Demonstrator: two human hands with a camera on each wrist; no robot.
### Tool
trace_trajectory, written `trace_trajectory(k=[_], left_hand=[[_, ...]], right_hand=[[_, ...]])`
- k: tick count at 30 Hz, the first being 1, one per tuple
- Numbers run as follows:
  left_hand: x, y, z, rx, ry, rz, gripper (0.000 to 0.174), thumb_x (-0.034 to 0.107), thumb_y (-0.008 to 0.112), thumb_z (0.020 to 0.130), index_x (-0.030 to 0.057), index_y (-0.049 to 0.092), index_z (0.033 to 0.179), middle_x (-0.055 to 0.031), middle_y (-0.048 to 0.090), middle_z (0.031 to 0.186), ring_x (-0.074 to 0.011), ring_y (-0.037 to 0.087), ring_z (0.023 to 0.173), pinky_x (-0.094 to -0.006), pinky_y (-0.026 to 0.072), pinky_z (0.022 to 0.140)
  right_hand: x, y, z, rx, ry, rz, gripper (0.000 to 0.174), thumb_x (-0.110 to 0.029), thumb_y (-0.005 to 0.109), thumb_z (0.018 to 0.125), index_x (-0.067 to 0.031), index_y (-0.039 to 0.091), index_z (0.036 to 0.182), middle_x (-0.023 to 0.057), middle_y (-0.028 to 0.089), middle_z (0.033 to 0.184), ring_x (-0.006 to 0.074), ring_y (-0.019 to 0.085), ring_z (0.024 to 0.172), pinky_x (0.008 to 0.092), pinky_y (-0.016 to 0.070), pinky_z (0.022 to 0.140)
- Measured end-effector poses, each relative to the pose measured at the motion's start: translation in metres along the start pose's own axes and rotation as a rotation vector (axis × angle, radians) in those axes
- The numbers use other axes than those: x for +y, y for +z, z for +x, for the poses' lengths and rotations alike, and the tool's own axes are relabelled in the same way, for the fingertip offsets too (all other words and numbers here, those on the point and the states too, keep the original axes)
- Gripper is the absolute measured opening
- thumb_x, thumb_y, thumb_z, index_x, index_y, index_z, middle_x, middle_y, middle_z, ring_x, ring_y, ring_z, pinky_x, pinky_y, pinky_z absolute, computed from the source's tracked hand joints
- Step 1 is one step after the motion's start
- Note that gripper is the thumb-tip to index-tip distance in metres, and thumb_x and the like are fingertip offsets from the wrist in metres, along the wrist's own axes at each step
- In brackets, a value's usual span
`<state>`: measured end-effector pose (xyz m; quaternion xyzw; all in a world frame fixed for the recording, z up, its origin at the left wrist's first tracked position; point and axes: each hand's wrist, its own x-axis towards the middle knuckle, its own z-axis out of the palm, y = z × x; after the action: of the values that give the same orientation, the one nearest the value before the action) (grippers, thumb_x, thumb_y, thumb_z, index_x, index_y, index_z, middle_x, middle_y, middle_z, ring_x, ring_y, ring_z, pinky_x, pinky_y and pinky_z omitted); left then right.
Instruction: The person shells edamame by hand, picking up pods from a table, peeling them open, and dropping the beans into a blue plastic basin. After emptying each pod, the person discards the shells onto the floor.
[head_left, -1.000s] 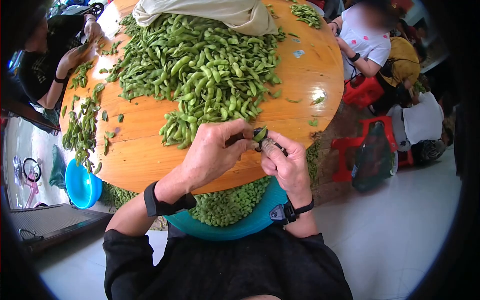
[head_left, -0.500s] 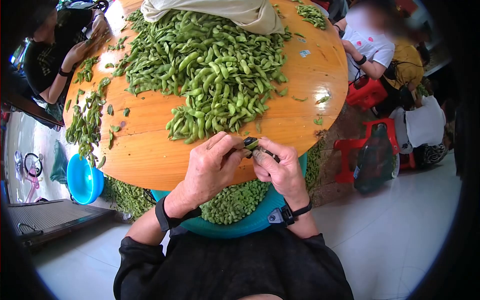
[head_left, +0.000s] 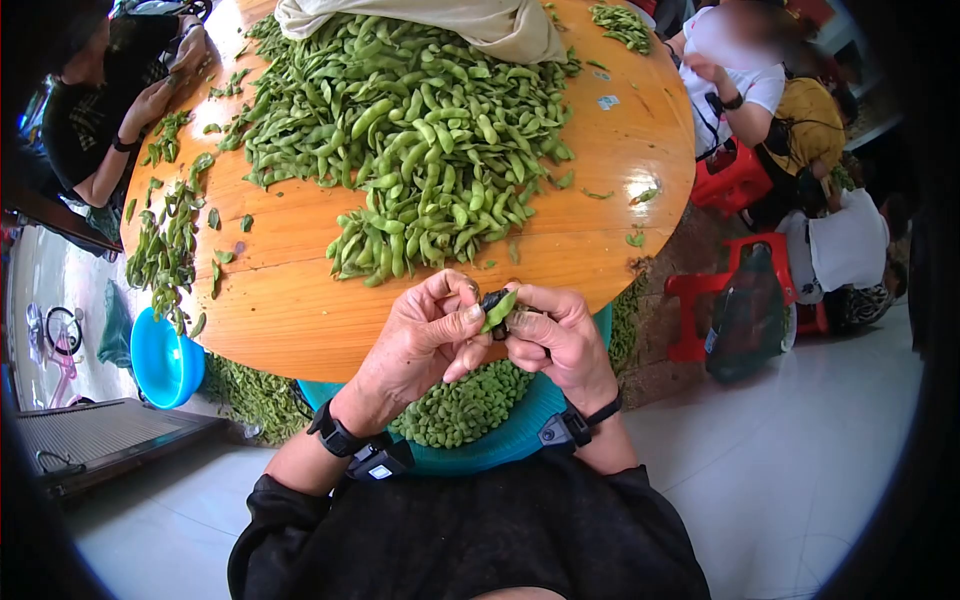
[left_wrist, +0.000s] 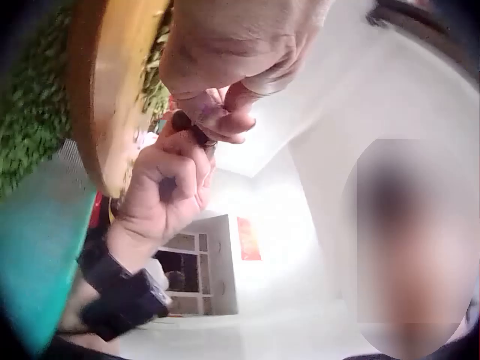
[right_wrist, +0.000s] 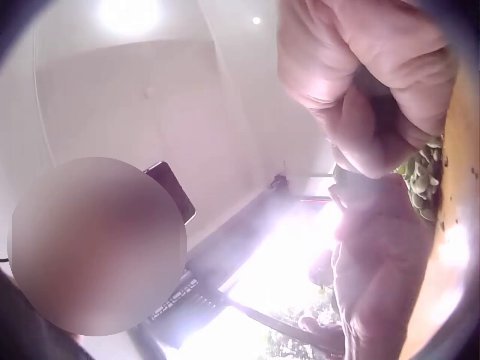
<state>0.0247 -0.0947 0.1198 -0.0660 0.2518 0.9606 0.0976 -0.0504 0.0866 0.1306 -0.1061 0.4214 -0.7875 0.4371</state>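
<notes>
A green soybean pod (head_left: 498, 311) is held up between my two hands, just past the table's near edge. My right hand (head_left: 560, 340) pinches it between thumb and curled fingers. A small black thing (head_left: 491, 299) lies against the pod at those fingertips; its kind is hidden by the fingers. My left hand (head_left: 415, 335) has its thumb and bent fingers at the pod's left side, pinching there. Under both hands stands a teal basin (head_left: 530, 420) with shelled green beans (head_left: 460, 405) in it. In the left wrist view the fingers of both hands meet.
A big heap of pods (head_left: 400, 140) covers the middle of the round wooden table (head_left: 270, 310), partly under a pale cloth (head_left: 430, 20). Loose pods (head_left: 170, 245) lie at the left edge. A blue basin (head_left: 165, 360) stands left, red stools (head_left: 690, 300) right. Other people sit around.
Both hands have come slightly left and lower, and the pod shows more plainly between them. The left hand has turned so its thumb and fingers show. The person at right has raised a hand.
</notes>
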Motion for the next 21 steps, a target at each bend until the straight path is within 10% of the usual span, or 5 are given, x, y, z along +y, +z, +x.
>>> trace_trajectory(k=[5, 8, 15, 21], left_hand=[[-0.002, 0.011, -0.001, 0.187, 0.208, 0.449, 0.024, 0.0, 0.075, 0.085, 0.0031, 0.054, 0.096, -0.0061, 0.063, 0.071, -0.0126, 0.062, 0.059, -0.0246, 0.0521, 0.055], [0.0, -0.004, -0.002, 0.147, 0.485, 1.227, 0.02, 0.0, 0.074, 0.083, -0.0028, 0.059, 0.096, -0.0088, 0.067, 0.072, -0.0126, 0.066, 0.064, -0.0289, 0.0532, 0.058], [0.018, 0.009, -0.006, 0.215, 0.219, 1.282, 0.011, 0.005, 0.066, 0.091, -0.0028, 0.066, 0.098, -0.0074, 0.065, 0.066, -0.0117, 0.064, 0.06, -0.0287, 0.0486, 0.053], [-0.001, 0.006, -0.001, 0.298, 0.209, 1.015, 0.02, 0.007, 0.061, 0.094, -0.0056, 0.066, 0.109, -0.0091, 0.062, 0.069, -0.0112, 0.06, 0.062, -0.0274, 0.0477, 0.057]], right_hand=[[0.0, 0.014, -0.003, 0.124, -0.063, -0.311, 0.018, -0.005, 0.056, 0.099, 0.0069, 0.063, 0.109, -0.0009, 0.047, 0.074, 0.0031, 0.044, 0.056, 0.0192, 0.0346, 0.048], [0.004, 0.021, -0.005, 0.18, -0.136, -0.486, 0.017, -0.002, 0.058, 0.096, 0.0111, 0.061, 0.106, 0.001, 0.05, 0.083, 0.0049, 0.05, 0.061, 0.0215, 0.0413, 0.05], [0.022, 0.019, -0.001, 0.259, -0.253, -0.639, 0.015, -0.002, 0.062, 0.092, 0.0093, 0.062, 0.101, 0.0061, 0.053, 0.081, 0.0095, 0.053, 0.061, 0.025, 0.0433, 0.051], [0.026, 0.029, 0.003, 0.401, -0.649, -1.306, 0.018, 0.004, 0.063, 0.083, 0.0063, 0.063, 0.101, 0.017, 0.057, 0.084, 0.0323, 0.06, 0.068, 0.0383, 0.0488, 0.06]])
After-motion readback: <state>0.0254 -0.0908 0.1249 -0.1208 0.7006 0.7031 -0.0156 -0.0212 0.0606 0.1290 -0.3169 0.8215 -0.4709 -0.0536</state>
